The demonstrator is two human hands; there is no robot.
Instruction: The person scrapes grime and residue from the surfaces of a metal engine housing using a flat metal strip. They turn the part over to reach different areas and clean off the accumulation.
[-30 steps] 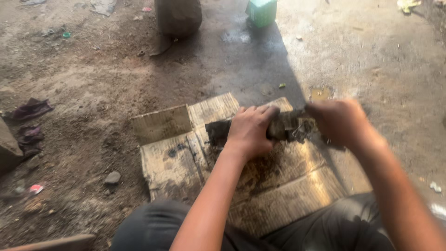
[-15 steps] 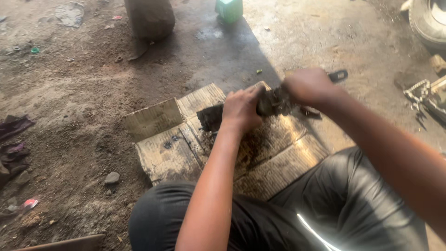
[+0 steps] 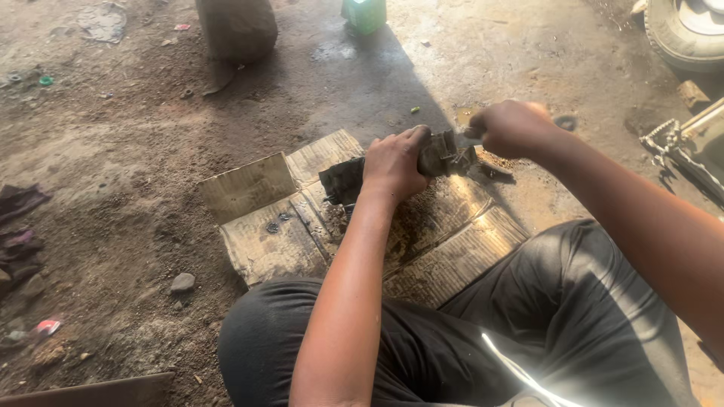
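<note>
the left hand [image 3: 394, 164] has its grip closed around a dark, greasy metal part [image 3: 437, 160], fingers wrapped over the top and the thumb side toward the person, holding it up above a flattened sheet of cardboard [image 3: 271, 234] on the dirt floor [image 3: 113, 151]. one end of the part sticks out of the grip on the side away from the other hand, a blocky, grimy end [image 3: 343, 179]; the other end juts out toward the right hand, lighter and more jagged.

the right hand [image 3: 513, 128] is just beside the left grip, clenched into a fist around the handle of a thin tool [image 3: 564, 121]. a short stretch of the tool shows between this fist and the part, meeting the part's jagged end, and a dark tip of it shows out the far side of the fist. what kind of tool it is cannot be told.

below both grips the cardboard is stained dark with grit and oil. nearer the person than the grips are the dark trousers [image 3: 543, 324] over bent knees. beyond the left grip stand a dull brown sack-like thing [image 3: 237, 29] and a green container [image 3: 365, 13]. well off past the right grip lie a tyre [image 3: 682, 34] and a chain with metal pieces [image 3: 664, 139]. far out from the left grip, rags [image 3: 19, 226] and a small stone [image 3: 182, 283] lie on the floor.
</note>
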